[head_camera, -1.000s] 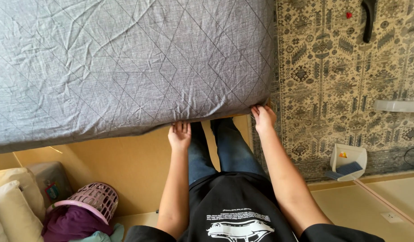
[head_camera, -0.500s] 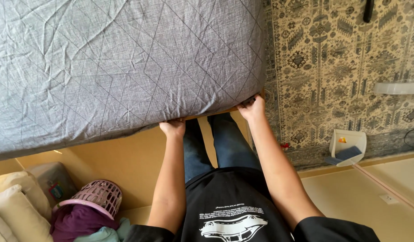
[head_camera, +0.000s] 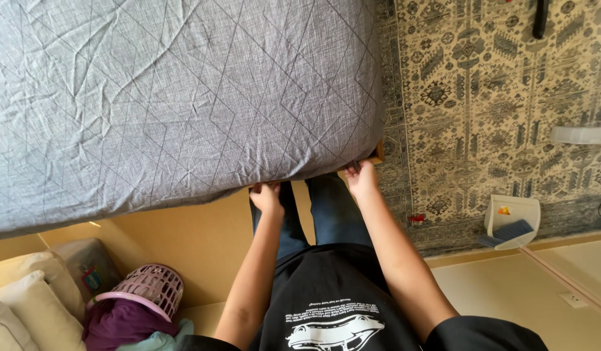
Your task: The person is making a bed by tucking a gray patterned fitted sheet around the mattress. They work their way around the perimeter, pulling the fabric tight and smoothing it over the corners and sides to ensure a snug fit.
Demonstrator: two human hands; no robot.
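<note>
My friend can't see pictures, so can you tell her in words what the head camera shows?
Looking down, a person's left hand and right hand grip the near edge of a grey quilted bed cover. A patterned rug lies to the right with a white dustpan on it. A pink laundry basket and cream pillows sit lower left.

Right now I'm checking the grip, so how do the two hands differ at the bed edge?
The left hand holds the grey cover further along the edge; the right hand is at the corner beside the patterned rug. The left hand sits lower in view, the right hand higher. Both have their fingers tucked under the cover's edge.
</note>
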